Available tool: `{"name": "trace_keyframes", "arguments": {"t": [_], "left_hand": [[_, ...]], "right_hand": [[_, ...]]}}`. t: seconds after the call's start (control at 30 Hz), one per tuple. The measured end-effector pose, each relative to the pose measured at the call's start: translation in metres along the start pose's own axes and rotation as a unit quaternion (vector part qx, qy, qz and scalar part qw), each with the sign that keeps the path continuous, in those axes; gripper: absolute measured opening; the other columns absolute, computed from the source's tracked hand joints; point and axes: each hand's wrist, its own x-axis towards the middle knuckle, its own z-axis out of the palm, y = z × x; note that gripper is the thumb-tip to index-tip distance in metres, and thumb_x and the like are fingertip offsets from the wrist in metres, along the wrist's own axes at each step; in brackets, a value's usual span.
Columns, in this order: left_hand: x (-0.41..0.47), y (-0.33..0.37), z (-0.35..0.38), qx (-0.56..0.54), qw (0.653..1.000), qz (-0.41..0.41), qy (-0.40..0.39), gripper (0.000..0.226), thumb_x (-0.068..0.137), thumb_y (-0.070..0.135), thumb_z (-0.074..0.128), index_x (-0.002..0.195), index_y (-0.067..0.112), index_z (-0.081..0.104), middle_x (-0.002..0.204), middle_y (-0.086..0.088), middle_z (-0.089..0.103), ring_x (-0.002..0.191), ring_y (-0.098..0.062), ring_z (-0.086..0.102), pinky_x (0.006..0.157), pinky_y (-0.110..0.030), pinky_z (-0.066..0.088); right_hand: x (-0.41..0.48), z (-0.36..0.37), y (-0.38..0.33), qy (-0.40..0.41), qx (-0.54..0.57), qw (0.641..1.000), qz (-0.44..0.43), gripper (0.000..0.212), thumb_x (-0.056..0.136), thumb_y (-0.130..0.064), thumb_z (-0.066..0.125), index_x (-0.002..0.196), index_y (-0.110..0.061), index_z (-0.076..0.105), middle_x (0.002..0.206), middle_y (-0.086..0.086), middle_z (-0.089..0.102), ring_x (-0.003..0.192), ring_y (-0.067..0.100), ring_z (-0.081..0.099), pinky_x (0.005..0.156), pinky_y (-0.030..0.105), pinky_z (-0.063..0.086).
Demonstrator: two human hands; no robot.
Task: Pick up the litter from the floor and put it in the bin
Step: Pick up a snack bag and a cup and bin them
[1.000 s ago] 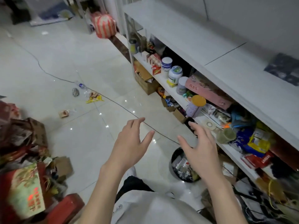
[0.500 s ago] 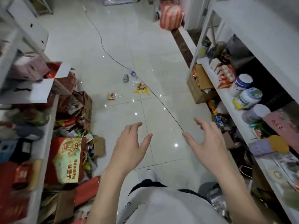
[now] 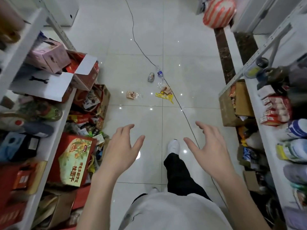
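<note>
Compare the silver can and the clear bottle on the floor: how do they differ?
The can is opaque and silvery; the bottle is clear plastic with a blue label. The can looks shorter and stubbier, the bottle longer and slimmer. The bottle lies against the black cable; the can sits just left of it, off the cable. Both lie on the tiled floor, untouched.

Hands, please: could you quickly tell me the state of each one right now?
Left hand: open, fingers spread, holding nothing.
Right hand: open, fingers spread, holding nothing.
</note>
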Motion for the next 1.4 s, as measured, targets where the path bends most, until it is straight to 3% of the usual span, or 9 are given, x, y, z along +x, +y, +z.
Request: {"name": "trace_keyframes", "arguments": {"t": [0.33, 0.53, 0.8, 1.1, 1.27, 1.4], "left_hand": [[0.180, 0.081, -0.031, 0.006, 0.999, -0.040, 0.012, 0.063, 0.094, 0.061, 0.045, 0.147, 0.028, 0.034, 0.148, 0.005, 0.040, 0.131, -0.015, 0.044, 0.105, -0.041, 0.043], [0.261, 0.091, -0.047, 0.011, 0.997, -0.071, 0.020, 0.064, 0.095, 0.059, 0.045, 0.147, 0.024, 0.035, 0.148, 0.002, 0.040, 0.131, -0.017, 0.045, 0.108, -0.039, 0.040], [0.381, 0.057, -0.063, -0.013, 0.990, -0.134, -0.035, 0.063, 0.094, 0.060, 0.045, 0.146, 0.025, 0.036, 0.147, -0.001, 0.041, 0.131, -0.020, 0.044, 0.108, -0.042, 0.039], [0.545, 0.007, -0.095, 0.010, 0.985, -0.158, -0.071, 0.062, 0.096, 0.059, 0.042, 0.147, 0.024, 0.036, 0.147, -0.003, 0.041, 0.129, -0.025, 0.047, 0.101, -0.038, 0.038], [0.622, -0.024, -0.065, 0.025, 0.984, -0.151, -0.095, 0.060, 0.096, 0.059, 0.040, 0.146, 0.026, 0.036, 0.147, -0.001, 0.041, 0.128, -0.024, 0.047, 0.103, -0.040, 0.037], [0.698, -0.074, 0.002, -0.008, 0.989, -0.135, -0.065, 0.056, 0.095, 0.057, 0.043, 0.143, 0.029, 0.040, 0.142, 0.005, 0.047, 0.129, -0.017, 0.046, 0.105, -0.039, 0.040]], "right_hand": [[0.235, -0.036, -0.014, 0.001, -0.006, 0.999, -0.050, 0.058, 0.090, -0.042, 0.068, 0.141, -0.021, 0.049, 0.132, 0.002, 0.052, 0.125, 0.023, 0.048, 0.107, 0.045, 0.039], [0.343, -0.027, -0.040, -0.038, -0.030, 0.996, -0.076, 0.053, 0.091, -0.038, 0.067, 0.138, -0.019, 0.053, 0.129, 0.005, 0.054, 0.121, 0.027, 0.049, 0.103, 0.044, 0.039], [0.454, 0.034, -0.076, -0.122, -0.075, 0.988, -0.057, 0.054, 0.091, -0.041, 0.066, 0.140, -0.021, 0.052, 0.130, 0.006, 0.054, 0.118, 0.029, 0.051, 0.100, 0.042, 0.040], [0.590, 0.101, -0.118, -0.145, -0.090, 0.985, -0.018, 0.052, 0.093, -0.041, 0.063, 0.141, -0.023, 0.050, 0.131, 0.003, 0.054, 0.119, 0.025, 0.053, 0.102, 0.046, 0.044], [0.649, 0.153, -0.091, -0.133, -0.096, 0.986, -0.004, 0.052, 0.091, -0.039, 0.066, 0.138, -0.023, 0.053, 0.127, 0.001, 0.055, 0.114, 0.025, 0.055, 0.098, 0.044, 0.046], [0.706, 0.234, -0.031, -0.127, -0.113, 0.985, -0.005, 0.052, 0.089, -0.041, 0.064, 0.137, -0.023, 0.054, 0.126, 0.002, 0.056, 0.115, 0.026, 0.055, 0.096, 0.042, 0.043]]}}
